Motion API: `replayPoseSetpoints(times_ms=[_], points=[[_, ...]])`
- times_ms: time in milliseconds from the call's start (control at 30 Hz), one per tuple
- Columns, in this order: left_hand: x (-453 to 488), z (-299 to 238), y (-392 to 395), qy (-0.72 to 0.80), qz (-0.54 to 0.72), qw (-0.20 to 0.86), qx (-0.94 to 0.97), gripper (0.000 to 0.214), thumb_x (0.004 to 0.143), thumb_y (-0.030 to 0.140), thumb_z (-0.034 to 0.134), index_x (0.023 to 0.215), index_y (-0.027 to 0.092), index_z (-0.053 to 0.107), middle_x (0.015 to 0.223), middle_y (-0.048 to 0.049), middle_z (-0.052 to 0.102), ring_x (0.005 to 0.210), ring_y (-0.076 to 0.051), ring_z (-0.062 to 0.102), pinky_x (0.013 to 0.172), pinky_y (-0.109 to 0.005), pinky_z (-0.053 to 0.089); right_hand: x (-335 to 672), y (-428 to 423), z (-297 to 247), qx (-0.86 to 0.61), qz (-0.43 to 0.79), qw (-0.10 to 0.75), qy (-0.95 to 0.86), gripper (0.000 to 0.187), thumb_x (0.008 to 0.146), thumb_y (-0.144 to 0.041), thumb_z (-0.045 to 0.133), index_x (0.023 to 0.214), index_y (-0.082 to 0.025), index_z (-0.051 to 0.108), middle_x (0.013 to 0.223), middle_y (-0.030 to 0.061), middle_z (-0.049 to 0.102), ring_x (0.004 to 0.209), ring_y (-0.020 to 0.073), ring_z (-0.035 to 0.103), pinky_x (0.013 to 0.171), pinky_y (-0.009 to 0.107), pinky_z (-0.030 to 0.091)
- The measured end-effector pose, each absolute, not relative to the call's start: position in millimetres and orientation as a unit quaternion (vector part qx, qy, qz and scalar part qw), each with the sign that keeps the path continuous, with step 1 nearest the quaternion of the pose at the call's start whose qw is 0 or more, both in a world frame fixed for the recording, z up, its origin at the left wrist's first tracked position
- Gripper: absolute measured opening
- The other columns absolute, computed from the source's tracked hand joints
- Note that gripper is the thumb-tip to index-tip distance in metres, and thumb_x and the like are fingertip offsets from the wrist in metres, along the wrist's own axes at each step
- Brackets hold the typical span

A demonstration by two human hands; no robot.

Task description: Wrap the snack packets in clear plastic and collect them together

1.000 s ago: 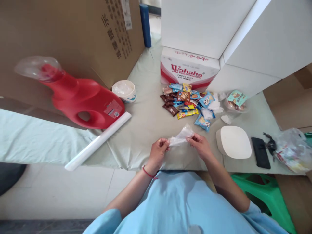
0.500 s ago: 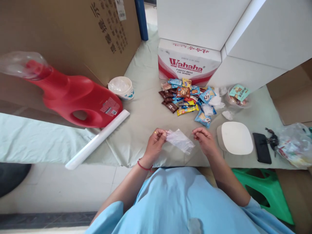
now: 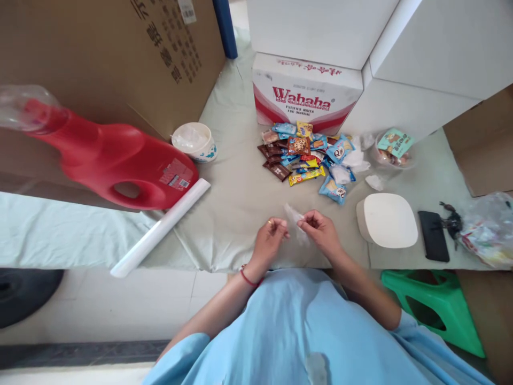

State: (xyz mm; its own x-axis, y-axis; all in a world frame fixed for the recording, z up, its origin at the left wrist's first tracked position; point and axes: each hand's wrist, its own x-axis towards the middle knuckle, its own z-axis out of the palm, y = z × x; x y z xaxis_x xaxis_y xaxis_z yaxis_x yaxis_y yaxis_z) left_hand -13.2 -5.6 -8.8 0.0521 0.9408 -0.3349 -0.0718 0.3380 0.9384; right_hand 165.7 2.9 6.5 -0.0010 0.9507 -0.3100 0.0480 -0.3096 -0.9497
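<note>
Far off to the left of the hands we see the red detergent jug (image 3: 120, 160) lying on its side, and straight ahead of them the Wahaha carton (image 3: 304, 96). A white roll (image 3: 160, 227) lies slantwise to the left of the left hand (image 3: 270, 238), and a white lidded container (image 3: 387, 220) sits just right of the right hand (image 3: 320, 230). The pile of snack packets (image 3: 306, 158) lies beyond the fingers. Half a second ago we saw the hands apart, with only the left pinching the spread-out clear plastic bag (image 3: 294, 216). Now they have closed in, and both pinch the bag between thumb and fingertips, bunched small between them just above the cloth.
</note>
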Motion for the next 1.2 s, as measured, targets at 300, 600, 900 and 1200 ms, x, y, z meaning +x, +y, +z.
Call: replayPoseSetpoints(times_ms=[300,600,900,1200], points=[[-17,-13,-2,0.507,0.432,0.666,0.335,0.036,0.077,0.051,0.082,0.083,0.018,0.069,0.073,0.001,0.067,0.071,-0.014,0.06,0.075,-0.028,0.048,190,2,7,-0.557,0.622,0.447,-0.32,0.042,0.067,-0.055,0.09,0.082,-0.022,0.068,0.07,-0.0033,0.059,0.061,0.0112,0.046,0.059,0.026,0.039],[-40,-8,-3,0.424,0.412,0.785,0.186,0.02,0.067,0.025,0.08,0.071,0.019,0.061,0.096,-0.0037,0.076,0.089,-0.019,0.073,0.083,-0.033,0.054,230,-3,7,-0.572,0.628,0.437,-0.295,0.041,0.068,-0.052,0.09,0.086,-0.022,0.067,0.069,-0.0052,0.05,0.054,0.0082,0.034,0.051,0.025,0.027],[-35,-2,-6,0.419,0.429,0.774,0.204,0.02,0.069,0.023,0.078,0.077,0.019,0.06,0.103,-0.0036,0.074,0.092,-0.02,0.074,0.087,-0.036,0.058,193,-1,-7,-0.599,0.522,0.396,-0.46,0.034,0.08,-0.05,0.077,0.101,-0.024,0.071,0.091,0.0022,0.066,0.068,0.0148,0.051,0.064,0.029,0.042],[-17,-19,-12,0.554,0.423,0.638,0.326,0.041,0.071,0.028,0.083,0.105,0.021,0.062,0.11,-0.0046,0.068,0.085,-0.016,0.068,0.077,-0.03,0.054,180,5,2,-0.574,0.564,0.362,-0.471,0.035,0.084,-0.057,0.071,0.087,-0.022,0.066,0.07,-0.003,0.055,0.062,0.0136,0.044,0.058,0.028,0.035]])
